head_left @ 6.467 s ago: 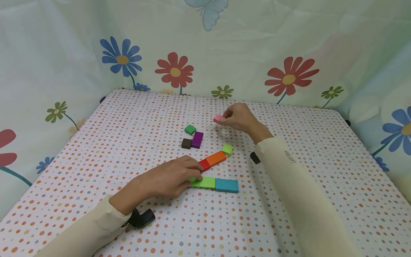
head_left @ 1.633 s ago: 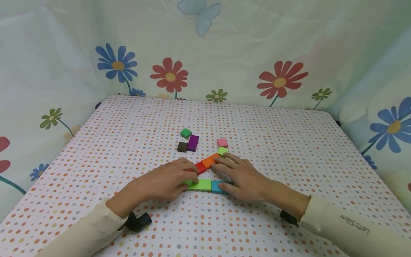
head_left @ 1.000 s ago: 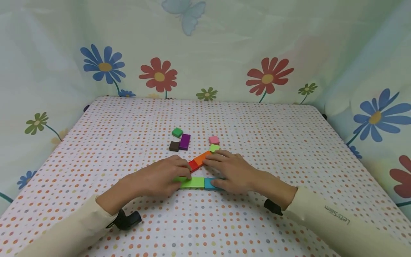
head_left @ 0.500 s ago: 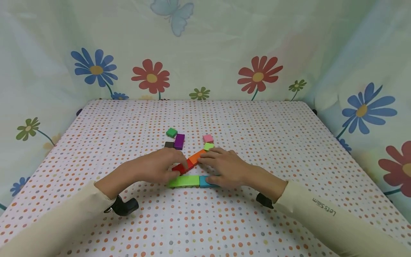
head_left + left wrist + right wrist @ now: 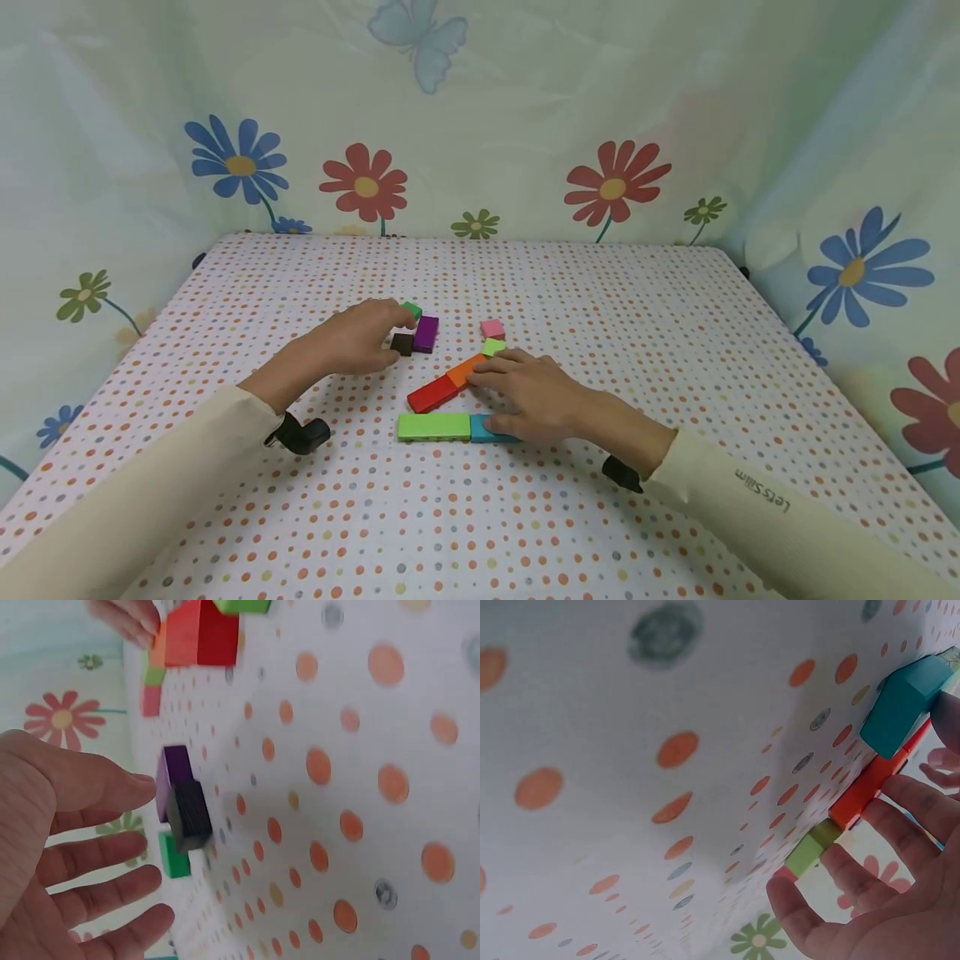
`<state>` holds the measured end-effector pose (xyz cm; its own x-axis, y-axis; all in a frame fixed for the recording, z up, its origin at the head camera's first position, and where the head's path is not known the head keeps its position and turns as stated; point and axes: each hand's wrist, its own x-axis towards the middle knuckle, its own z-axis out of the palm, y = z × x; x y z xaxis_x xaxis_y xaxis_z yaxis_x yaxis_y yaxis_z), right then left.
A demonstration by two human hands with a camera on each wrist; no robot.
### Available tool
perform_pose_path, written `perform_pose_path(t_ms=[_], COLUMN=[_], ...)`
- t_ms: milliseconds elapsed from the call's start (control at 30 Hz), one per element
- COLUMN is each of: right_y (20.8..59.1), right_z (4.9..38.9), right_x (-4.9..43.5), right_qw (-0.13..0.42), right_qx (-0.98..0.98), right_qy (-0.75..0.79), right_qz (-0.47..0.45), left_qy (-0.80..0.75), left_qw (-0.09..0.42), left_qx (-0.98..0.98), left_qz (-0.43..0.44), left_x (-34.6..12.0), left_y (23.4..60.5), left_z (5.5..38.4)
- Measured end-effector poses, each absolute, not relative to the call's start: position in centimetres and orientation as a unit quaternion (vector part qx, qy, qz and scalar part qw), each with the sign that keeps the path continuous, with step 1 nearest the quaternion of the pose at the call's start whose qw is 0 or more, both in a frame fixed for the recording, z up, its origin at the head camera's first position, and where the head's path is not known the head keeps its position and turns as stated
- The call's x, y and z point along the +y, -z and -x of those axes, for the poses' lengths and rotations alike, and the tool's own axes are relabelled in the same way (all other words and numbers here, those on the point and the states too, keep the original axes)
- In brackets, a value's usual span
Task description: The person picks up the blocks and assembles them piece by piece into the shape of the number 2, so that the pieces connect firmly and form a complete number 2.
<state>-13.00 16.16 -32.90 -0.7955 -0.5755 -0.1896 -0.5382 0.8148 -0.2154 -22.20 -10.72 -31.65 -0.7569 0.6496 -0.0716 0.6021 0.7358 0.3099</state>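
Note:
My left hand (image 5: 360, 337) is beside a dark brown square block (image 5: 402, 344), a purple block (image 5: 426, 334) and a green square block (image 5: 411, 310). Its fingers are spread with nothing between them; in the left wrist view they stay apart from the blocks. My right hand (image 5: 536, 396) rests with its thumb on a blue block (image 5: 489, 427) and its fingertips by an orange block (image 5: 465, 369) and a light green square (image 5: 493, 347). A red bar (image 5: 431, 394) meets the orange block end to end. A lime green bar (image 5: 433, 427) abuts the blue block, whose right end is hidden.
A pink square block (image 5: 492, 328) lies just behind the light green square. The dotted cloth (image 5: 600, 317) covers the table, and a flowered curtain (image 5: 510, 100) hangs along its back and sides. Black wrist cameras (image 5: 303, 435) sit under both wrists.
My right hand has let go of the pink block behind the light green square and come to the blue and orange blocks. My left hand has left the red and lime bars for the dark brown block.

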Motion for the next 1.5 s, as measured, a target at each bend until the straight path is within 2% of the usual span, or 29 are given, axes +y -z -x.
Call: perform_pose_path(t_ms=[467, 900, 1167, 1500], right_y=[32.9, 33.1, 33.0, 33.1], right_z=[13.2, 13.2, 13.2, 13.1], right_x=[16.2, 16.3, 16.2, 16.2], right_qw=[0.125, 0.124, 0.118, 0.124], right_qx=[0.944, 0.943, 0.944, 0.945], right_qy=[0.073, 0.076, 0.073, 0.075], right_qz=[0.297, 0.300, 0.301, 0.294], left_qy=[-0.128, -0.127, -0.154, -0.157], left_qw=[0.126, 0.126, 0.100, 0.096], left_qx=[0.939, 0.937, 0.938, 0.934], left_qz=[-0.292, -0.299, -0.295, -0.307], left_x=[-10.1, -10.2, -10.4, -9.4], left_y=[33.1, 33.2, 32.6, 32.2], left_z=[23.9, 24.5, 24.8, 24.7])
